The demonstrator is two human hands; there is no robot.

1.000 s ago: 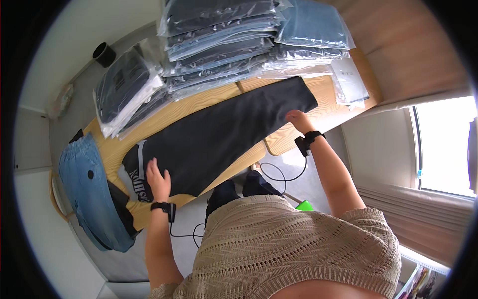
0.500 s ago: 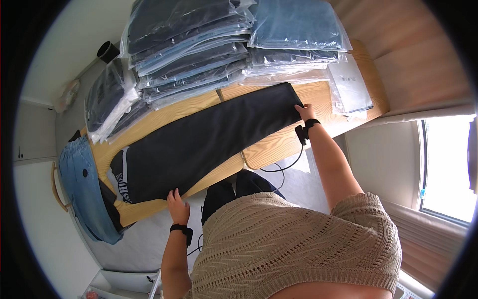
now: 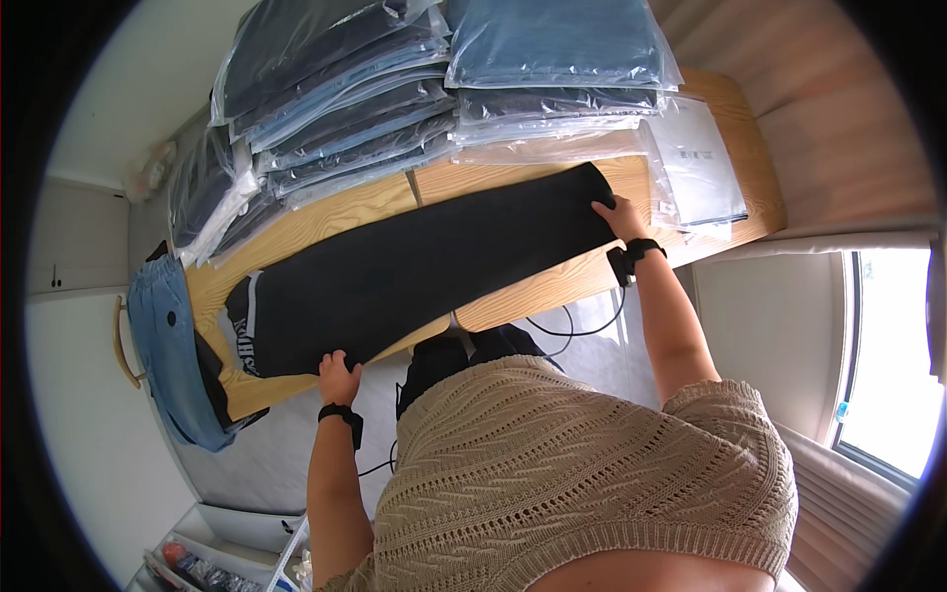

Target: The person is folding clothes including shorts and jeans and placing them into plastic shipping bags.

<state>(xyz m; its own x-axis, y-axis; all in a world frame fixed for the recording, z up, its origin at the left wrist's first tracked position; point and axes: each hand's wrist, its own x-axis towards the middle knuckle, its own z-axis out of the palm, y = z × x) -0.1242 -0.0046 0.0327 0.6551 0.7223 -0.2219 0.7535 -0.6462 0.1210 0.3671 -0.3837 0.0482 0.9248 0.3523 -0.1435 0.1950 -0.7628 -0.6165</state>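
Observation:
A pair of black trousers (image 3: 424, 261), folded lengthwise, lies across the wooden table at a slant. Its waistband end, at the left, shows a pale strip and white lettering. At the far right end, my right hand (image 3: 621, 217) grips the narrow leg end by its near corner, thumb on top. My left hand (image 3: 338, 377) is closed over the near edge of the cloth close to the waistband; its thumb lies to the right, and what sits under its fingers is partly hidden. Both wrists wear black bands.
Stacks of clear-bagged folded garments (image 3: 345, 123) and bagged blue jeans (image 3: 562, 44) stand along the table's (image 3: 503, 304) back. A flat clear bag (image 3: 695, 163) lies at the right. Blue jeans (image 3: 170, 340) drape over the left end. Black cables (image 3: 582, 333) hang below the right hand.
The whole view has shifted a little. My right hand and the leg end have moved slightly outward to the right, and the cloth looks straighter. My left hand stays at the near edge.

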